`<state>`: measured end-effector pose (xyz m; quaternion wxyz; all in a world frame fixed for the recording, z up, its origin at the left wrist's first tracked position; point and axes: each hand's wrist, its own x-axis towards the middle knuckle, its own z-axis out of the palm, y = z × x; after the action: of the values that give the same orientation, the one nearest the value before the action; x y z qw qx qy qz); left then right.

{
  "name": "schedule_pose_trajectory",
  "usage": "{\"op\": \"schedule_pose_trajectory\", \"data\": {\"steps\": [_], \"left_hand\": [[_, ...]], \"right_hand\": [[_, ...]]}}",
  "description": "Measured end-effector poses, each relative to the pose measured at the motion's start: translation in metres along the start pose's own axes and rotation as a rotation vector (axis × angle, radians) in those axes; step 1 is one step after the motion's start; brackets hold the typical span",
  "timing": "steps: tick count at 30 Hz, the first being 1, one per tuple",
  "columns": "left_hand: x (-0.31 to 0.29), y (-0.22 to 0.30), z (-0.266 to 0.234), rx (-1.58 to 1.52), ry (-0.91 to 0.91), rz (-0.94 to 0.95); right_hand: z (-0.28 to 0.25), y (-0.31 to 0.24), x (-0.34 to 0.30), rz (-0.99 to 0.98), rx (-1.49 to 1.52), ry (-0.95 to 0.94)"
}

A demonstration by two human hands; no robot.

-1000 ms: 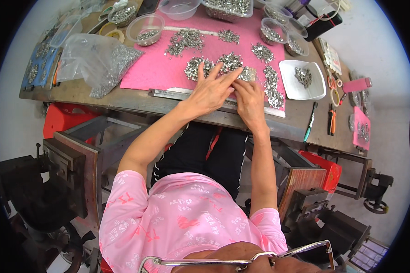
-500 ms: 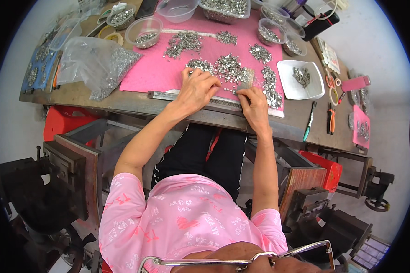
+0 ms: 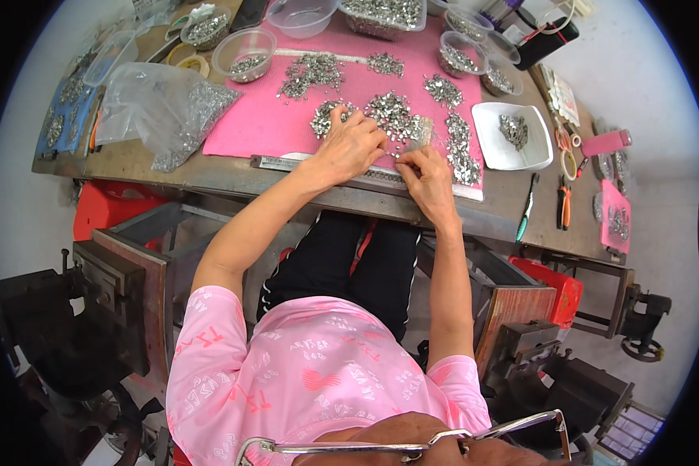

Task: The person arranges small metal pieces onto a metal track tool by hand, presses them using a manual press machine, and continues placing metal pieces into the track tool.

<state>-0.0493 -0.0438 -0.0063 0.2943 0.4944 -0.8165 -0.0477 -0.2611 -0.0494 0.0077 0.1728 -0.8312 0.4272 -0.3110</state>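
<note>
Both my hands work at the near edge of a pink mat point(image 3: 241, 124), over a long slotted metal strip point(image 3: 276, 162). My left hand point(image 3: 351, 146) has thumb and forefinger pinched together beside the strip; whatever is between them is too small to make out. Close on its right, my right hand point(image 3: 427, 177) also pinches at the strip, its fingertips hiding what they hold. Small shiny metal pieces lie in a heap point(image 3: 392, 114) just beyond my fingers. Another heap point(image 3: 328, 118) is partly covered by my left hand, and a long one point(image 3: 460, 151) spreads right of my right hand.
A white square dish point(image 3: 537, 147) of metal pieces stands on the right, near a toothbrush point(image 3: 528, 208) and orange-handled pliers point(image 3: 564, 203). A clear plastic bag point(image 3: 144, 101) of pieces lies on the left. Clear tubs, including one at back left point(image 3: 245, 56), line the far side.
My left hand has shifted slightly right, toward my right hand, uncovering more of the left heap. My right hand has moved a little left along the strip.
</note>
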Motion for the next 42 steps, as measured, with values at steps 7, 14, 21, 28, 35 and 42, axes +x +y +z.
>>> {"op": "schedule_pose_trajectory", "data": {"steps": [7, 14, 21, 28, 35, 42], "left_hand": [[0.001, 0.001, 0.002, -0.048, 0.019, 0.000], [0.006, 0.004, 0.006, 0.011, 0.034, 0.072], [-0.018, 0.031, 0.000, -0.153, 0.132, 0.067], [-0.027, 0.038, 0.009, -0.114, 0.183, 0.053], [-0.013, 0.025, 0.009, -0.065, 0.180, -0.063], [0.002, 0.018, 0.012, -0.006, 0.089, -0.064]], "right_hand": [[-0.001, 0.004, 0.003, 0.050, 0.082, -0.020], [0.008, 0.015, 0.008, -0.065, 0.027, -0.044], [-0.014, -0.004, -0.011, 0.004, 0.065, -0.056], [-0.010, -0.010, -0.022, -0.102, 0.053, 0.045], [0.002, 0.000, -0.005, 0.018, 0.098, 0.080], [0.010, 0.008, 0.008, -0.058, -0.040, 0.046]]}}
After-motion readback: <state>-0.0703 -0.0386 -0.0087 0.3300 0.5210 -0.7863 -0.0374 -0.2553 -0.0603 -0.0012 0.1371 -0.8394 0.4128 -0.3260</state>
